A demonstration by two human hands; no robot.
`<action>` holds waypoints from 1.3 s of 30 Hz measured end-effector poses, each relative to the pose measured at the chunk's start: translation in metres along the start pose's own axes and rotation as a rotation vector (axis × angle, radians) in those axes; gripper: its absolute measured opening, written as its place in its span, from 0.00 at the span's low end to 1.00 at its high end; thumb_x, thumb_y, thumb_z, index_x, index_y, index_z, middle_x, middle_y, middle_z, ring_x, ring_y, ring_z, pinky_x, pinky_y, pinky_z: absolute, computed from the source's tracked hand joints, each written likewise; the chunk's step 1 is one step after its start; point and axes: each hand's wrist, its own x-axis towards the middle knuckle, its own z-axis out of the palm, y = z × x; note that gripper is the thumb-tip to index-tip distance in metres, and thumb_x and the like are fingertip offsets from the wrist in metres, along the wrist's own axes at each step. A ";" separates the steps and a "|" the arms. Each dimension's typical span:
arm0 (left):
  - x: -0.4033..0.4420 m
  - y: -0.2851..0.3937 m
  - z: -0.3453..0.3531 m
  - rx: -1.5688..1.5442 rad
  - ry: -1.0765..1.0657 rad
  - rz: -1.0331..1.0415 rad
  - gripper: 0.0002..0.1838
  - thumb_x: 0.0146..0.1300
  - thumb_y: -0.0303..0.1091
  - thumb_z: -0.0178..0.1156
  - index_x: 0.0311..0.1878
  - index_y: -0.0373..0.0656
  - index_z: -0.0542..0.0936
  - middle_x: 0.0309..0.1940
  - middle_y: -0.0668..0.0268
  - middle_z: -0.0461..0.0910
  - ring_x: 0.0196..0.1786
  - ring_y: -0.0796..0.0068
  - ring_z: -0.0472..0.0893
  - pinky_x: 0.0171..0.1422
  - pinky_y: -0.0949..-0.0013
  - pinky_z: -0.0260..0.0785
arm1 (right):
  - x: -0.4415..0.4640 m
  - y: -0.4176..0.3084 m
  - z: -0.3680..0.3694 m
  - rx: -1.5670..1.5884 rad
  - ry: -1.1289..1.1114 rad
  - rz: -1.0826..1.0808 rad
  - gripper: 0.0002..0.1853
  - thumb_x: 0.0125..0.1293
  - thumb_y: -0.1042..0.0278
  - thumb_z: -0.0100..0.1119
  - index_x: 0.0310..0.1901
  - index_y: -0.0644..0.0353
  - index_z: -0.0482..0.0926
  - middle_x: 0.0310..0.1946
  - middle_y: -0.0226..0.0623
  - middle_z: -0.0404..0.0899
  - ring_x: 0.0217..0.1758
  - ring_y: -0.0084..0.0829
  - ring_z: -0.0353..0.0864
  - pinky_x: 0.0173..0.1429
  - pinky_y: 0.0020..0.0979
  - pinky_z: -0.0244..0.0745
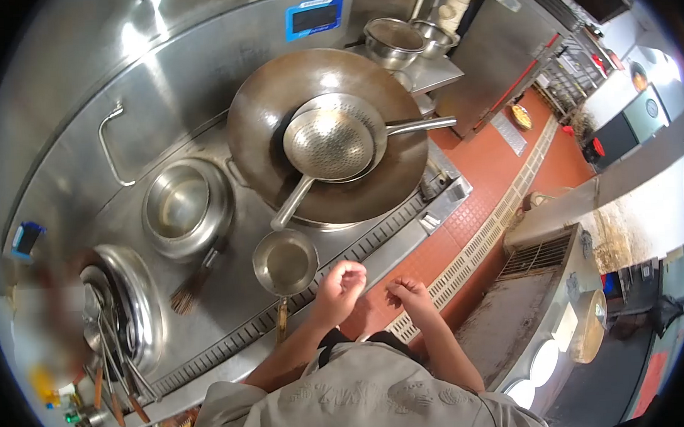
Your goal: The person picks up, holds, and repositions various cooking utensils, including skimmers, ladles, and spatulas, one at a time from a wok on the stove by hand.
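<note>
My left hand (342, 288) is held in front of my body with its fingers curled into a loose fist, and nothing shows in it. To its right, my right hand (410, 293) is also closed, its fingers folded in, and it seems to hold nothing. Nearest to my left hand is a metal ladle (286, 263) with a wooden handle, lying at the front of the stove top. Beyond it stands a big wok (256, 117). Two perforated strainers lie stacked in the wok: the upper strainer (328, 144) points its handle towards me, the lower strainer (379, 119) to the right.
A metal pot (178, 207) and a bamboo brush (195, 287) are on the steel counter (230, 297). At the left, several utensils (109, 342) lean from a round basin. A tap (106, 145) is on the back wall. Steel bowls (395, 40) stand behind the wok.
</note>
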 end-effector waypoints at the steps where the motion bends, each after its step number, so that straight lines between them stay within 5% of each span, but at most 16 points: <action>1: 0.004 0.013 -0.006 0.074 0.083 0.047 0.07 0.68 0.25 0.59 0.48 0.38 0.77 0.37 0.71 0.80 0.38 0.85 0.77 0.47 0.78 0.70 | 0.005 -0.006 0.003 0.014 -0.037 0.003 0.08 0.69 0.66 0.59 0.35 0.60 0.81 0.27 0.27 0.80 0.30 0.17 0.77 0.36 0.21 0.70; 5: 0.011 0.016 -0.035 0.254 0.363 0.238 0.10 0.66 0.25 0.59 0.50 0.39 0.76 0.45 0.65 0.78 0.39 0.84 0.76 0.42 0.76 0.70 | 0.029 -0.012 0.009 -0.067 -0.155 0.027 0.08 0.70 0.66 0.58 0.41 0.61 0.79 0.29 0.28 0.79 0.31 0.18 0.77 0.38 0.21 0.71; 11: 0.025 0.033 -0.058 0.791 0.660 0.326 0.22 0.57 0.25 0.60 0.57 0.38 0.73 0.58 0.51 0.71 0.55 0.57 0.73 0.59 0.60 0.69 | 0.067 -0.029 0.017 -0.128 -0.319 0.140 0.08 0.70 0.65 0.58 0.40 0.61 0.79 0.30 0.28 0.79 0.32 0.20 0.77 0.38 0.22 0.71; 12: 0.028 0.030 -0.060 0.833 0.692 0.272 0.27 0.57 0.28 0.61 0.61 0.36 0.71 0.61 0.47 0.68 0.62 0.46 0.67 0.67 0.51 0.61 | 0.074 -0.032 0.017 -0.158 -0.350 0.153 0.08 0.70 0.65 0.58 0.40 0.62 0.79 0.30 0.28 0.79 0.32 0.20 0.77 0.39 0.23 0.72; 15: 0.039 0.024 -0.054 0.939 0.765 0.170 0.31 0.57 0.29 0.62 0.65 0.35 0.68 0.62 0.46 0.67 0.63 0.43 0.67 0.69 0.49 0.58 | 0.092 -0.043 0.017 -0.183 -0.494 0.124 0.09 0.70 0.64 0.58 0.41 0.62 0.79 0.31 0.28 0.79 0.33 0.20 0.77 0.39 0.23 0.72; 28: 0.066 -0.003 -0.004 0.808 0.976 0.089 0.46 0.51 0.30 0.66 0.73 0.31 0.57 0.52 0.49 0.77 0.56 0.54 0.76 0.64 0.56 0.66 | 0.148 -0.073 -0.039 -0.276 -0.776 0.203 0.11 0.70 0.61 0.58 0.44 0.60 0.80 0.32 0.27 0.80 0.33 0.20 0.77 0.36 0.23 0.73; 39: 0.075 -0.008 -0.008 0.582 1.035 -0.089 0.48 0.54 0.30 0.67 0.76 0.37 0.53 0.51 0.53 0.78 0.53 0.63 0.79 0.58 0.61 0.72 | 0.158 -0.077 -0.058 -0.334 -0.896 0.217 0.12 0.71 0.59 0.57 0.44 0.59 0.80 0.33 0.27 0.80 0.36 0.19 0.77 0.40 0.24 0.73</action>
